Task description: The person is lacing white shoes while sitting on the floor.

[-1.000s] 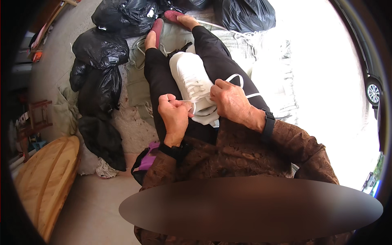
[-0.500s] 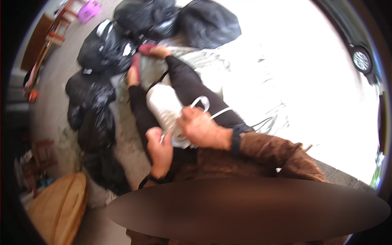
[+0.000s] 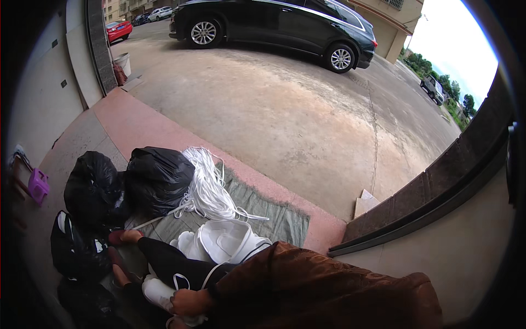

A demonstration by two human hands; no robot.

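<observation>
A white lace-up shoe (image 3: pixel 158 291) lies between my legs near the lower edge. My right hand (image 3: pixel 189 302) is closed over its upper part, the fingers curled round a white shoelace (image 3: pixel 210 275) that loops up beside the hand. Only a bit of my left hand (image 3: pixel 176 323) shows at the bottom edge, close to the shoe, and its fingers are mostly cut off. Right of my legs sits a heap of white shoes (image 3: pixel 224 239). Beyond my feet a large bundle of white laces (image 3: pixel 211 189) spreads over a green-grey sheet (image 3: pixel 279 215).
Several stuffed black bags stand on the left, one bag (image 3: pixel 159 180) touching the lace bundle. A purple plastic item (image 3: pixel 38 186) is at the far left. Past the pink doorstep (image 3: pixel 148 129), a dark car (image 3: pixel 274 27) stands outside. A dark door frame (image 3: pixel 422 192) rises at right.
The view has swung up and to the right, bringing the doorway and car into sight. My hands and the shoe now sit lower in the picture, and the left hand is mostly cut off.
</observation>
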